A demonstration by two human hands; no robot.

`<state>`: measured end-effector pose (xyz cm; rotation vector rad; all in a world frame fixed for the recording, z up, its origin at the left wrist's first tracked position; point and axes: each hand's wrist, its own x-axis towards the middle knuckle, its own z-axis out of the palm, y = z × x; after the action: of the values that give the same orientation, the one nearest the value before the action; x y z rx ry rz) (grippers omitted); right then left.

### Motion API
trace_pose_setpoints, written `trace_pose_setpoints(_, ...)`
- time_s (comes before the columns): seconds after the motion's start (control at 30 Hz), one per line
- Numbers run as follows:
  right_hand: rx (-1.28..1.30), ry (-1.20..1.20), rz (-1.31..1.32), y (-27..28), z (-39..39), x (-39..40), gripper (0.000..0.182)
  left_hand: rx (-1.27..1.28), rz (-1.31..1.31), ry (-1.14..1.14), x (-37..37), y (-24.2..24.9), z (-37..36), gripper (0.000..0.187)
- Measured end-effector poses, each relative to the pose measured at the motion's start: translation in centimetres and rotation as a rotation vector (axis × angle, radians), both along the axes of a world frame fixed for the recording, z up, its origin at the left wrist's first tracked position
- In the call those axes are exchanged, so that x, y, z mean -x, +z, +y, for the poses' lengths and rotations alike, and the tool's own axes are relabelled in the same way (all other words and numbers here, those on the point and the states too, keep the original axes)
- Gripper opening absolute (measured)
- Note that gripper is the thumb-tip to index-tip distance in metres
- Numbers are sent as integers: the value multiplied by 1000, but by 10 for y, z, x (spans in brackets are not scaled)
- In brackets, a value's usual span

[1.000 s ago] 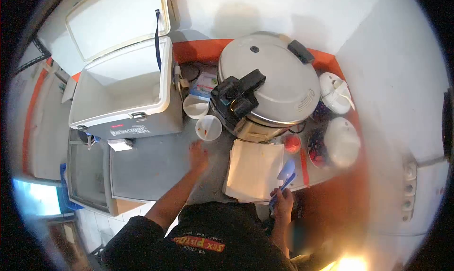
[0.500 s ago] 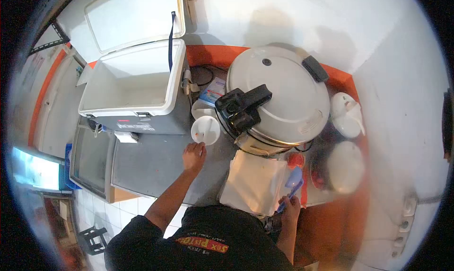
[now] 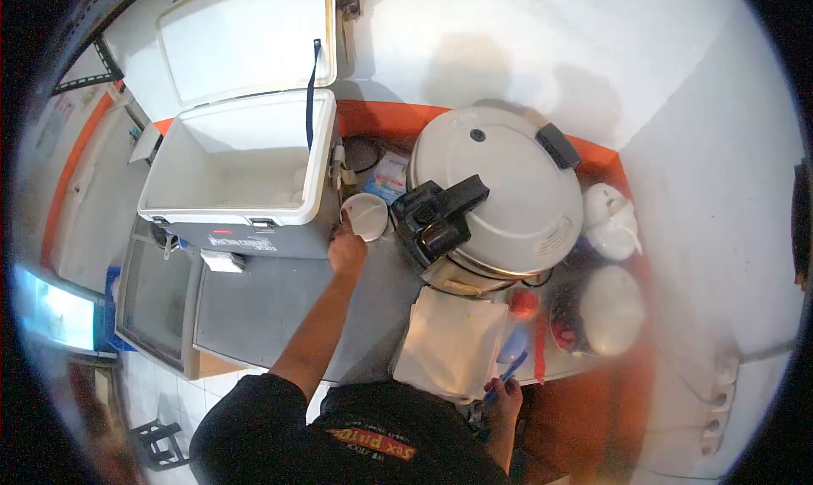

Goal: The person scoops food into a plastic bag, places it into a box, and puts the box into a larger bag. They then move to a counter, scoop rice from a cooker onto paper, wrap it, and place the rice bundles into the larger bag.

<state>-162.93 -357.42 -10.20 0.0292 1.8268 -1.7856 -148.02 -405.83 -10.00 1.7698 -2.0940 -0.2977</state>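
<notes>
My left hand [image 3: 347,250] is at a small white bowl [image 3: 369,217] beside the cooler, fingers closed at its left rim and one finger reaching over the edge. My right hand [image 3: 506,398] is wrapped round the handle of a blue rice paddle [image 3: 514,348] at the counter's front edge; its lighter blade points away from me. Left of the paddle lies a stack of pale wrapping paper sheets [image 3: 449,341]. A large lidded rice cooker [image 3: 508,193] stands behind the paper, its black latch facing the bowl.
An open cooler box [image 3: 246,239] with its lid raised stands at the back left. Between cooler and rice cooker lies a blue-white packet [image 3: 388,177]. A red round object [image 3: 523,304] and white-lidded containers [image 3: 614,310] sit on the right. The grey counter [image 3: 262,303] ends near my body.
My left hand has moved away from me along with the white bowl, which now covers where a second white bowl showed behind it. My right hand still holds the paddle. The view has shifted slightly.
</notes>
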Motion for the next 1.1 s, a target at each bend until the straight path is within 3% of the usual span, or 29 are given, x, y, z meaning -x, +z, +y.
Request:
trace_pose_setpoints(0.07, 1, -3, -25, -7, 7, -7, 17, 81, 52, 40, 8, 5, 9, 32)
trace_pose_setpoints(0.17, 16, -43, -47, -5, 9, -19, 17, 102, -4, -100, 13, -4, 17, 36)
trace_pose_setpoints(0.23, 0, -76, -53, -4, 7, -25, 17, -29, -35, -125, 10, -27, 4, 39)
trace_pose_setpoints(0.37, -35, -109, -116, 10, 4, -26, 17, -59, -184, -144, 1, -41, -9, 43)
trace_pose_setpoints(0.47, 61, -142, -139, 7, 10, -26, 17, 0, -17, -109, 3, -1, 14, 42)
trace_pose_setpoints(0.53, 18, -134, -119, 9, 11, -25, 17, 222, 282, -167, 7, 26, 23, 40)
trace_pose_setpoints(0.57, -24, -121, -93, 11, 12, -22, 16, 223, 288, -180, 11, 44, 27, 40)
trace_pose_setpoints(0.63, -2, -122, -75, -8, 15, -15, 18, 320, 794, -454, 20, 103, 38, 42)
trace_pose_setpoints(0.7, -18, -61, -32, -9, 20, -11, 21, 338, 822, -617, 34, 166, 46, 43)
trace_pose_setpoints(0.77, -55, -48, -12, -1, 21, -11, 20, 355, 842, -780, 44, 191, 52, 45)
trace_pose_setpoints(0.83, -72, -31, 14, 4, 10, -1, 20, 171, 688, -1101, 45, 206, 40, 53)
trace_pose_setpoints(0.87, -79, -36, 19, 7, 8, 1, 20, 169, 689, -1121, 44, 215, 38, 53)
trace_pose_setpoints(0.93, -93, -50, 24, 8, 12, 1, 20, -752, 1077, -1099, 43, 233, 32, 60)
trace_pose_setpoints(1.0, -61, -86, -7, 3, 18, 1, 20, -681, 958, -1234, 45, 237, 20, 69)
trace_pose_setpoints(1.1, -43, -101, -58, -11, 27, 5, 21, -655, 948, -1173, 49, 249, 27, 82)
